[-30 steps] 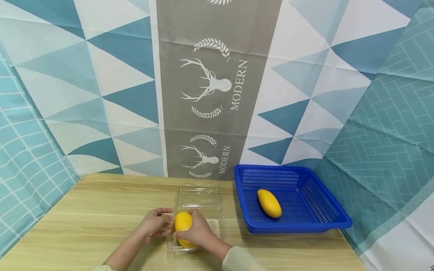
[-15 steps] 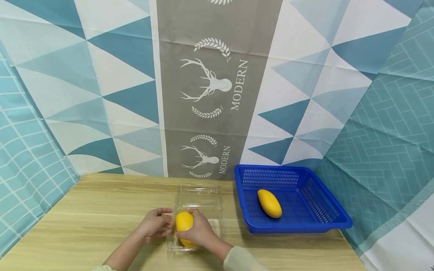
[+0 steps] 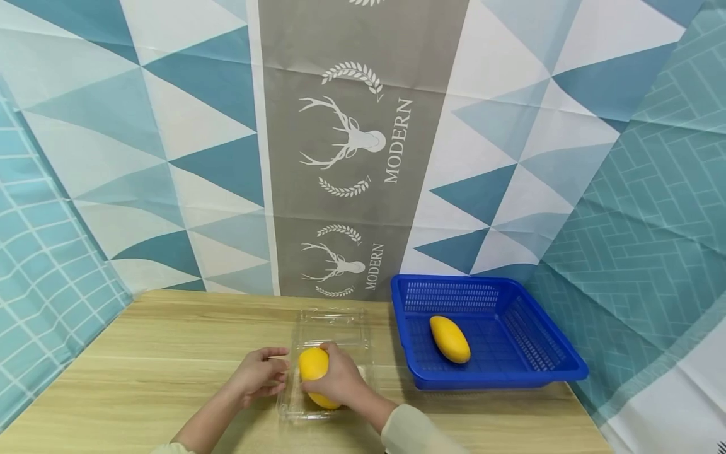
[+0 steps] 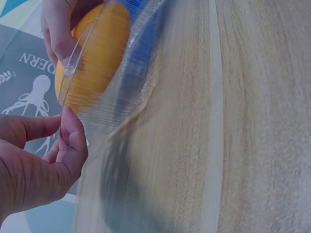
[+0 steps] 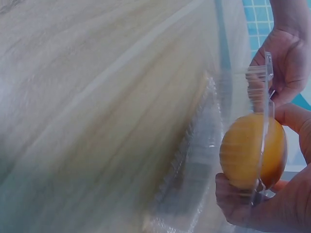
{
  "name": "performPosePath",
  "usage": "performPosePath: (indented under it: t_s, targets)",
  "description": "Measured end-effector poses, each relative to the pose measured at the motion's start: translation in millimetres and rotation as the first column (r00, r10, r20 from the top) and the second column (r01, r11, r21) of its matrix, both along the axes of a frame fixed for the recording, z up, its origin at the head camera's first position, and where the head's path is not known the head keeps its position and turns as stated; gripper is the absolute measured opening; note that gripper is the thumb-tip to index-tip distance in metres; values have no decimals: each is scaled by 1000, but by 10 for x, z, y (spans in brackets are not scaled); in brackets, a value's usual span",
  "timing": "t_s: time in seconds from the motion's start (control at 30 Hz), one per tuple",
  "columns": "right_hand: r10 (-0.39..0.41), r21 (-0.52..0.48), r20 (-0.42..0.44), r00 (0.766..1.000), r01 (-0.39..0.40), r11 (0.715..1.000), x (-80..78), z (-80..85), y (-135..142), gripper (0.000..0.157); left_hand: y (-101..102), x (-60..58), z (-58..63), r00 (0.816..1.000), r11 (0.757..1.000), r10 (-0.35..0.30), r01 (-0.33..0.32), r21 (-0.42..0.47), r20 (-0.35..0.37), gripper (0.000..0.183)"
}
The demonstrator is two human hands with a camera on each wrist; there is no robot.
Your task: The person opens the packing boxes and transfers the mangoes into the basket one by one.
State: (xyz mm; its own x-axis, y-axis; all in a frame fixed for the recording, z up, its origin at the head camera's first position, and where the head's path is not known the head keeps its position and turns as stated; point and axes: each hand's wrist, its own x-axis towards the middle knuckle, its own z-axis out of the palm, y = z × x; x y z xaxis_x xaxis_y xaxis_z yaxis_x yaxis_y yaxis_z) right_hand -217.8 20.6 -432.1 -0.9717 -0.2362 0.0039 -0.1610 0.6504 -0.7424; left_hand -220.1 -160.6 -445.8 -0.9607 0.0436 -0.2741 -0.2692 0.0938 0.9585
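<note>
A yellow mango [image 3: 313,364] is in my right hand [image 3: 343,381], thumb on its near side and fingers round the far side. It lies within the base of a clear plastic clamshell box [image 3: 334,325], whose lid is folded back toward the wall. My left hand [image 3: 259,377] is at the box's left rim; in the left wrist view its thumb and forefinger [image 4: 73,128] pinch that edge. The right wrist view shows the mango [image 5: 248,150] partly behind the ribbed clear wall, with right-hand fingers [image 5: 231,194] under it. The palm hides part of the fruit.
A blue plastic basket [image 3: 493,380] stands on the right of the wooden table [image 3: 170,353]. Inside it lies a second mango [image 3: 450,339]. Patterned cloth [image 3: 340,139] hangs behind the table and along both sides.
My right hand has shifted the mango slightly to the right and toward the back within the box. The left hand stays at the rim.
</note>
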Motion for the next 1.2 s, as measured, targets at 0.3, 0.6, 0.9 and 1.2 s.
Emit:
performPosePath:
  t_s: [0.3,0.6,0.9,1.2]
  targets:
    - [-20,-3,-38,999,19,1000,-20,71,84,79,8,-2,0,1000,1000,8,-8,-3,-5,44]
    - [-45,2,-42,998,45,999,-33,168,166,82,10,-3,9,1000,1000,4,-4,0,-4,45]
    - [-38,12,-52,998,38,999,-56,289,255,79,7,6,22,1000,1000,-7,7,6,-7,45]
    - [-35,-15,-56,998,34,999,-108,380,335,79,-4,4,6,1000,1000,-26,26,3,-8,46]
